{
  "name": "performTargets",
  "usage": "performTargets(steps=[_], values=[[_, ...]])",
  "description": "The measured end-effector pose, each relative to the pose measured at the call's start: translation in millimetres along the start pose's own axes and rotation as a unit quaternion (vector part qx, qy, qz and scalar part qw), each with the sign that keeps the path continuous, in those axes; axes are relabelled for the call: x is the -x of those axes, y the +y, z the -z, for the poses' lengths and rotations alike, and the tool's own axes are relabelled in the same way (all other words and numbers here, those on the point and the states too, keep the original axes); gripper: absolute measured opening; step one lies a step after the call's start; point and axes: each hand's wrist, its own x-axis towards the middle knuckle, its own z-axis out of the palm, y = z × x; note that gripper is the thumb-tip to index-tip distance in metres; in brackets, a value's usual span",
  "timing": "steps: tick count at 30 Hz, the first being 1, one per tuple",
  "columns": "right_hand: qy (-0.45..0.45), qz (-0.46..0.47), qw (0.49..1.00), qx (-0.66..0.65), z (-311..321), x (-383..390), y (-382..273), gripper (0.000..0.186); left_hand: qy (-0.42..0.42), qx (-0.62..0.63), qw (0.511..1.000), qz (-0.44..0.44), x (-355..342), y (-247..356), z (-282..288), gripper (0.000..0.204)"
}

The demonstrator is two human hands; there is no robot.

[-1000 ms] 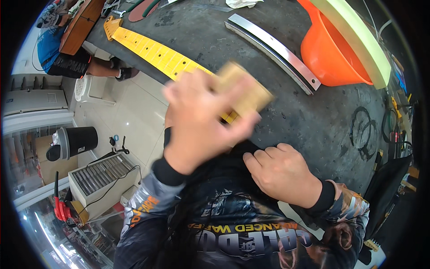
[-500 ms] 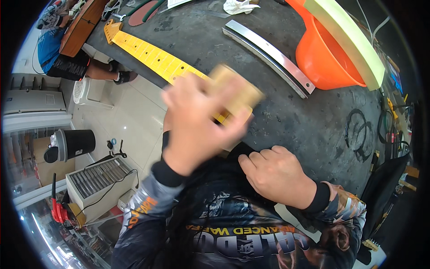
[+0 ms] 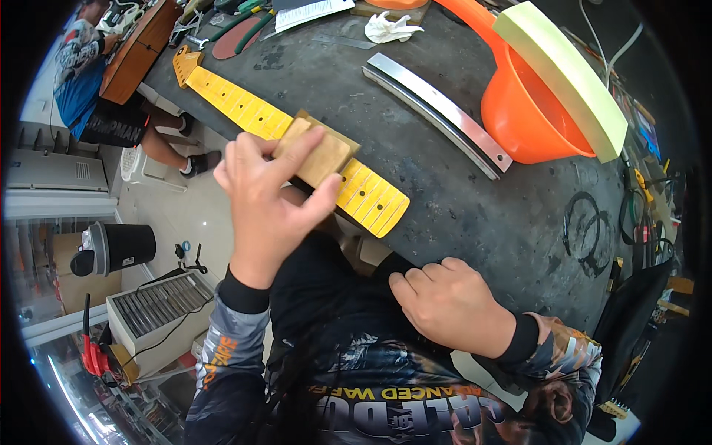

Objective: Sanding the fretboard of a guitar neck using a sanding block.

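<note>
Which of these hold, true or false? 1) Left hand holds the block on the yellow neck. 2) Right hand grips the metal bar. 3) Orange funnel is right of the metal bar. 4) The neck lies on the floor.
1) True: the left hand presses a wooden block onto the yellow guitar neck.
2) False: the right hand rests at the bench edge, apart from the metal bar.
3) True: the orange funnel sits right of it.
4) False: it lies on the bench.
</note>
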Motion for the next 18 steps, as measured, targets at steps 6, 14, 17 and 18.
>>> performTargets(steps=[6,14,17,18], values=[[-0.004,-0.009,1.000,-0.007,-2,1,1,0.025,-0.081,0.078,0.991,-0.073,18,54,3,0.067],[-0.003,-0.008,1.000,-0.009,-2,1,2,0.025,-0.059,0.127,0.987,-0.073,18,68,-6,0.060],[-0.001,-0.007,1.000,-0.003,-2,1,0,0.025,0.007,-0.010,1.000,0.014,-9,10,-8,0.061],[-0.002,-0.002,1.000,0.006,-1,0,0,0.025,0.018,-0.020,0.999,0.019,-8,5,-9,0.062]])
